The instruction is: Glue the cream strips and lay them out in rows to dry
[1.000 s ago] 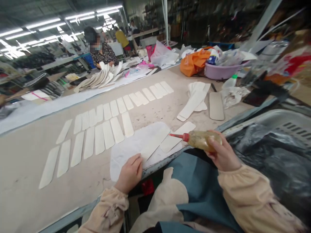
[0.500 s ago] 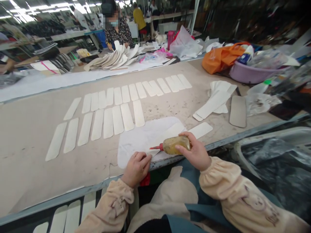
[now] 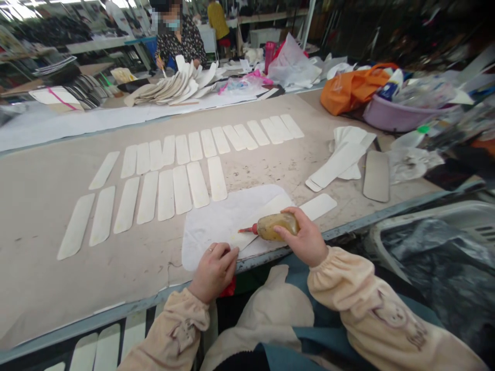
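A bottle of yellowish liquid (image 3: 275, 228), probably glue, lies sideways in my right hand (image 3: 308, 238), its red nozzle pointing left. The nozzle tip sits low over a white strip (image 3: 245, 240), partly hidden beneath the bottle. My left hand (image 3: 215, 269) is closed, thumb and fingers pinched at the strip's near end. Under the strip, a white rounded sheet (image 3: 211, 226) lies along the table's front edge. Another white strip (image 3: 319, 206) shows just beyond my right hand.
Two rows of white strips (image 3: 166, 193) cover the table's middle. Right of them are stacked white pieces (image 3: 342, 157), a grey piece (image 3: 376, 176), an orange bag (image 3: 350, 91) and a purple basin (image 3: 398, 116). A co-worker (image 3: 181, 44) sits across, behind a pile of pieces (image 3: 174, 90).
The view has shifted slightly, so the strips appear further left. My right hand and the bottle sit slightly left in view; both hands keep their grip. The co-worker's hand has moved a little.
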`<state>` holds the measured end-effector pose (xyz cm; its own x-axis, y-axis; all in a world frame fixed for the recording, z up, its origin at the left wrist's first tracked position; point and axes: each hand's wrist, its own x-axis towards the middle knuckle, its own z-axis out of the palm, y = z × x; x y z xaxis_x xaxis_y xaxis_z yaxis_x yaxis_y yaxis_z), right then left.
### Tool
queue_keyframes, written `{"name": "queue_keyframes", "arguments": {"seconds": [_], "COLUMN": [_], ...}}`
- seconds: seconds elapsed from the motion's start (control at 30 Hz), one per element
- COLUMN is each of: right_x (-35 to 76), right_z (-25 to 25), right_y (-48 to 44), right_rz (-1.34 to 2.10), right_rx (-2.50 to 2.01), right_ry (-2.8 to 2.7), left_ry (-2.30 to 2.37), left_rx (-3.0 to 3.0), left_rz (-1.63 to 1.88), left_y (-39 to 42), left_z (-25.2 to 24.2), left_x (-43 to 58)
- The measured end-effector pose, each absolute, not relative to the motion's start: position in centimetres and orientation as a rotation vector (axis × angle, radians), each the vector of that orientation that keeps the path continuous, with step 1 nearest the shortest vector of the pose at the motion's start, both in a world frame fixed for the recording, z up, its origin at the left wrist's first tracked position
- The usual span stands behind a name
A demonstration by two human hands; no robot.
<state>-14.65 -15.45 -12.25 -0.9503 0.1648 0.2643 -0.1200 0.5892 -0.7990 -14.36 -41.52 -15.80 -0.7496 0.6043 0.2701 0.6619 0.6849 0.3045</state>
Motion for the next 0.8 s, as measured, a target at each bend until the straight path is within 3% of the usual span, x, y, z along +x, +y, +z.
{"name": "queue_keyframes", "arguments": {"seconds": [0.8], "right_x": [-17.1], "right_z": [-13.1], "right_y": [-6.6], "right_rz": [0.885], "right_rx": [-0.486], "right_ry": [-2.296], "left_ry": [-2.539], "left_rx": [-1.148], "left_rz": [-0.651], "left_y": [-41.8], "left_z": [-16.7], "left_x": [-14.8]}}
